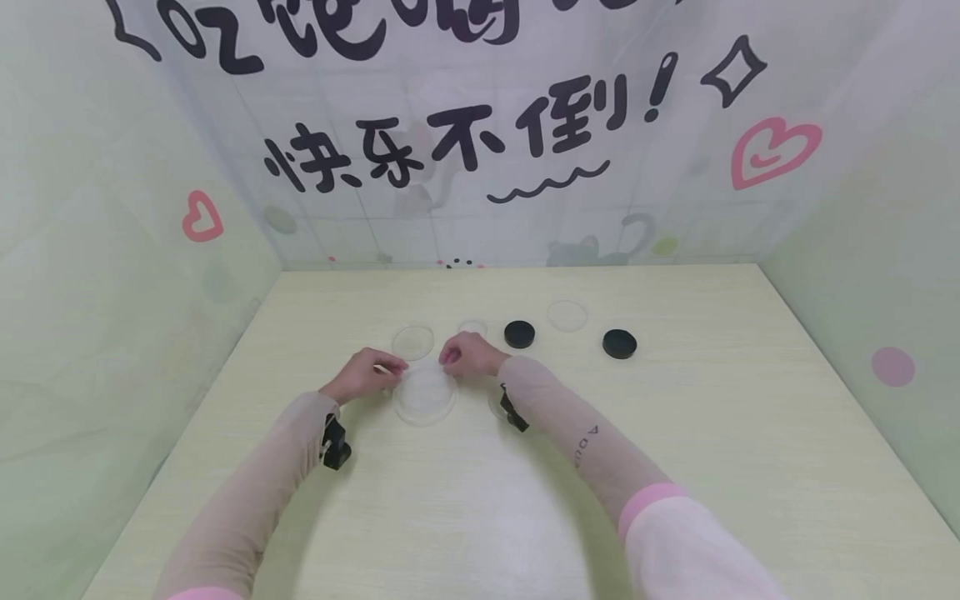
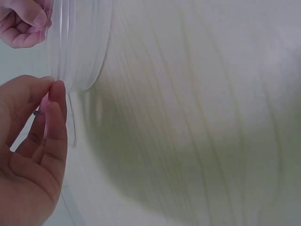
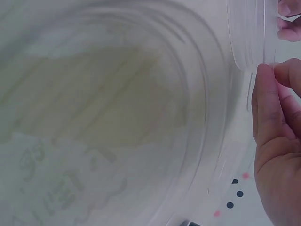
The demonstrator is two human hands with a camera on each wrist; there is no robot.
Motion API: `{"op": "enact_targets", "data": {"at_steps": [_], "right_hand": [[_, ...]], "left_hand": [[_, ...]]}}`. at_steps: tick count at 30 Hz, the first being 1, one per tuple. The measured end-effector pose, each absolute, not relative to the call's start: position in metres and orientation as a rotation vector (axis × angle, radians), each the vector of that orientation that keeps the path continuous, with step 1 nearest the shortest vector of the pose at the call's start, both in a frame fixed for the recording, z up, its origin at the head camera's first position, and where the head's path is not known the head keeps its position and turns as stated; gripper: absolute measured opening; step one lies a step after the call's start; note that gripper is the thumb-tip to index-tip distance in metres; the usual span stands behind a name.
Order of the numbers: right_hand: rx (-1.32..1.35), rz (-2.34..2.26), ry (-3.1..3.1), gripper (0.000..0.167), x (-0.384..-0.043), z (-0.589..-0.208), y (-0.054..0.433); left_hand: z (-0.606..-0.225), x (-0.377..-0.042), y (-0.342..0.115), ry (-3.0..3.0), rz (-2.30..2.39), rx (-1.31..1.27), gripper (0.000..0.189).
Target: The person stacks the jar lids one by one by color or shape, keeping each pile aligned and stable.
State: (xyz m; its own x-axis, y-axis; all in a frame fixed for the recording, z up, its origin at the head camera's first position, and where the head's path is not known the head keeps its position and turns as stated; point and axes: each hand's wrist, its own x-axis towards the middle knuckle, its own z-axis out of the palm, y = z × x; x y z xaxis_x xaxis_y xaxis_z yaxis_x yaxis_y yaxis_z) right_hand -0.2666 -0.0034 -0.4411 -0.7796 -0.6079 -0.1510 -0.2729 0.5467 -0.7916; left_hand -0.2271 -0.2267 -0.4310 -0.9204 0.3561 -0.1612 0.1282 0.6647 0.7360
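A stack of clear round dishes (image 1: 425, 404) stands on the table between both hands in the head view. My left hand (image 1: 367, 372) pinches the left edge of the thin clear dish at the top, thumb against forefinger. On the other side, my right hand (image 1: 472, 356) pinches the far right edge of that same top dish between thumb and fingertips. The left wrist view shows the layered walls of the stack (image 2: 80, 42) from the side, with the left hand (image 2: 33, 150) at its rim. In the right wrist view, the right hand (image 3: 277, 141) grips the rim.
Behind the hands lie a clear dish (image 1: 413, 342), a smaller clear dish (image 1: 472, 327), a black disc (image 1: 519, 334), a clear ring-edged disc (image 1: 567, 315) and a second black disc (image 1: 619, 343). Another clear dish (image 3: 117, 103) lies under the right wrist. A printed curtain (image 1: 465, 225) closes the back.
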Motion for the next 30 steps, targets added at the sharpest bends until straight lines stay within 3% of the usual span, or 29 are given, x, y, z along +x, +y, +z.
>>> {"op": "enact_targets", "data": {"at_steps": [30], "right_hand": [[-0.65, -1.111, 2.377, 0.009, -0.2634, -0.4441, -0.0037]], "left_hand": [[-0.4374, -0.2223, -0.2219, 2.625, 1.106, 0.353, 0.022]]}}
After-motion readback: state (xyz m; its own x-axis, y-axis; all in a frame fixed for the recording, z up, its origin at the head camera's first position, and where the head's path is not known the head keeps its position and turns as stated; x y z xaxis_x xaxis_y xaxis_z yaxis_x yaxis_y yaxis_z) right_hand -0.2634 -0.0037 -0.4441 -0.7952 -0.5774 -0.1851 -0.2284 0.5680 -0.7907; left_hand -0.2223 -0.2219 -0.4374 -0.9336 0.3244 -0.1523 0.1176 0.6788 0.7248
